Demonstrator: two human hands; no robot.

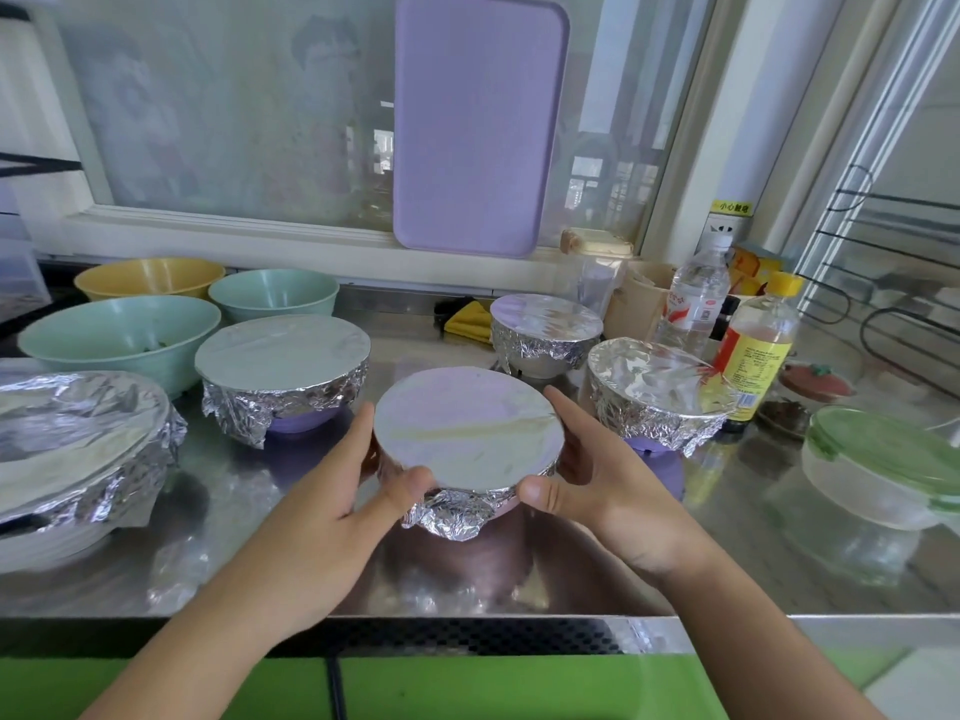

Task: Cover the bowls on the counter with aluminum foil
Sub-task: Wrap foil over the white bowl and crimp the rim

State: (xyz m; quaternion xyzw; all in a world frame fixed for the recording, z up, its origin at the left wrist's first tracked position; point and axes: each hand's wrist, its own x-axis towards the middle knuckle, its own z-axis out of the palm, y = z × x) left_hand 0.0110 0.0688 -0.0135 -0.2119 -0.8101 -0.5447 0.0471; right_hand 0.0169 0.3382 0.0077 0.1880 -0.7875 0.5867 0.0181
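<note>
Head view, looking down at a kitchen counter: in the centre of the frame a small foil-covered bowl sits on the steel, gripped from both sides, the left hand curled around its left rim with the thumb pressed on the crimped foil, the right hand doing the same on the right edge. The foil top is smooth and taut, its skirt crumpled below. Too hard a squeeze would likely tear the thin foil or dent the flat top, and a loose crimp at the front (where a flap hangs down) could let the cover lift. Four other foil-wrapped bowls stand around it, while two green bowls and a yellow bowl at the upper left remain uncovered. The stainless steel counter is shiny and reflective; a purple cutting board leans against the window behind, with bottles at the right.
</note>
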